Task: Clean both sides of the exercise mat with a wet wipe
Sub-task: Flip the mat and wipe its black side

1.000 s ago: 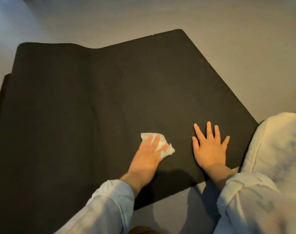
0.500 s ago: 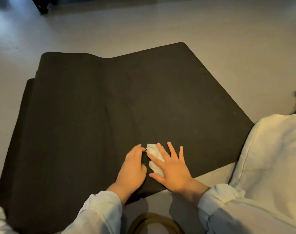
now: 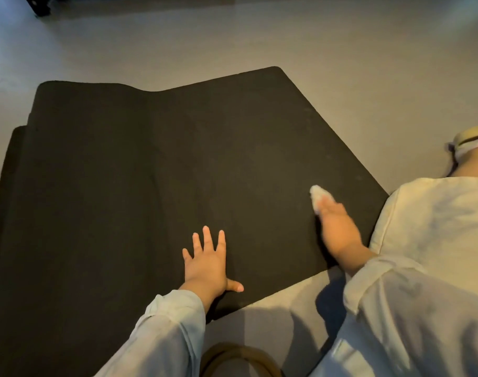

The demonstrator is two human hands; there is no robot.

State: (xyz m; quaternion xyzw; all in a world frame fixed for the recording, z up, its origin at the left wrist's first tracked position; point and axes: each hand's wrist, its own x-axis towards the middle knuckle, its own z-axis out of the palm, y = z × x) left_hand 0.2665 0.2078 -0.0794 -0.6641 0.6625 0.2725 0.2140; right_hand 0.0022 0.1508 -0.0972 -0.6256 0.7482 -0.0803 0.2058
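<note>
Pressing flat on the exercise mat (image 3: 150,172), the left hand (image 3: 205,265) has its fingers straight and spread wide, thumb stuck out to the side, holding nothing. It sits near the mat's six o'clock edge. Over at about three o'clock from it, the right hand (image 3: 337,229) is a blur on the mat's right part, fingers stretched forward over the wet wipe (image 3: 317,195). The white wad pokes out past the fingertips toward eleven o'clock and lies against the mat; with the blur I cannot tell whether the fingers pinch it or just press it down. Both arms wear pale sleeves (image 3: 161,336). The mat itself is dark, nearly black, spread across the grey floor (image 3: 341,50), filling the frame from nine o'clock to the centre. Its twelve o'clock edge shows a shallow kink, and at the nine o'clock side a second dark layer peeks out beneath the top one.
</note>
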